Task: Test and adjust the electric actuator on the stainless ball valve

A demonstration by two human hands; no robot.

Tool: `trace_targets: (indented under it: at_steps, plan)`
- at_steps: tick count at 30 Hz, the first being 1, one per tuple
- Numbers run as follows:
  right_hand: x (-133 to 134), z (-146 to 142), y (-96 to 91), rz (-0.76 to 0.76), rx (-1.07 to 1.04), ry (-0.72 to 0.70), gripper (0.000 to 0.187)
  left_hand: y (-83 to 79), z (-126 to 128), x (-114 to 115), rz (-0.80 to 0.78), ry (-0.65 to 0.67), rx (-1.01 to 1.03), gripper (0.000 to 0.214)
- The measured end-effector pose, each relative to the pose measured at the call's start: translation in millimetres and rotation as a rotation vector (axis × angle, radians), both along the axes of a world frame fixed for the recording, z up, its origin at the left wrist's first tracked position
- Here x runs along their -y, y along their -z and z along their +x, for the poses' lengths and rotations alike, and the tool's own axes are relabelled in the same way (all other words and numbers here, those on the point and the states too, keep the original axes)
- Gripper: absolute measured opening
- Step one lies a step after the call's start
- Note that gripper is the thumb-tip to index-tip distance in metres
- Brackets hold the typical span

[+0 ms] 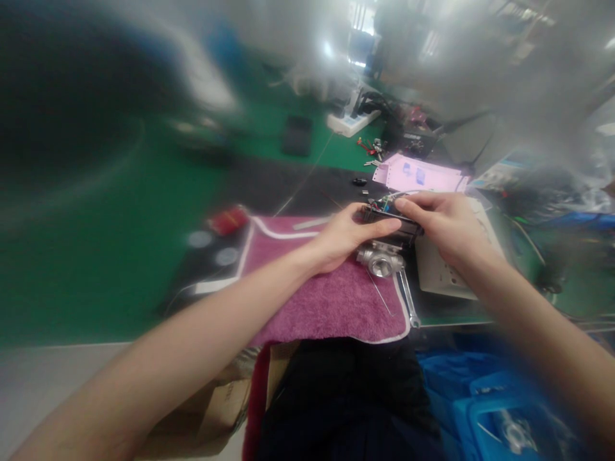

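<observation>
Head view | left hand (342, 238) and right hand (444, 227) both clamped on black actuator housing (391, 224), one per end to steady it over steel valve body (380, 260) | valve rests on magenta towel (331, 301), cushioning it | wrench (409, 299) at towel edge | pink sheet (418, 174) behind.

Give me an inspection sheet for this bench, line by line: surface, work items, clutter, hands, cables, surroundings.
Surface: green bench top with a purple towel with white edging spread on it.
Work items: small black box-shaped device with wiring on top, held above a silver metal valve body that sits at the towel's edge.
Clutter: silver wrench, pink paper sheet, red object (blurred), white flat block.
Hands: left hand and right hand both grip the device.
Cables: thin wire runs across the bench.
Surroundings: blurred; blue bins lower right.
</observation>
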State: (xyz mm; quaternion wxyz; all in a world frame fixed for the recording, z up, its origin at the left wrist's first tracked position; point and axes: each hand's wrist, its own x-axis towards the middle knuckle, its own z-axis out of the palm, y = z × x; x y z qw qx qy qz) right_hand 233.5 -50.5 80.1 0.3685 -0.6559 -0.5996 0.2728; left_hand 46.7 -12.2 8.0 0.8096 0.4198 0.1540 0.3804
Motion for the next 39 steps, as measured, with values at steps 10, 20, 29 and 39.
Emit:
trace_targets:
  at_steps: [10,20,29,39]
  plan:
    - [-0.7,0.9,1.3,0.031,0.022,-0.018,0.027,3.3,1.3,-1.6,-0.027,-0.026,-0.018,0.050]
    - [3.4,-6.5,-5.0,0.026,0.047,0.022,0.021,5.9,1.9,-1.1,-0.032,-0.042,-0.032,0.049]
    - [2.8,-5.2,-3.3,0.034,0.034,0.018,0.022,6.0,1.5,-0.8,-0.023,-0.054,-0.052,0.050]
    - [0.4,4.7,-11.1,-0.068,0.178,-0.014,0.033,1.7,-1.7,-2.8,-0.018,0.024,0.015,0.043]
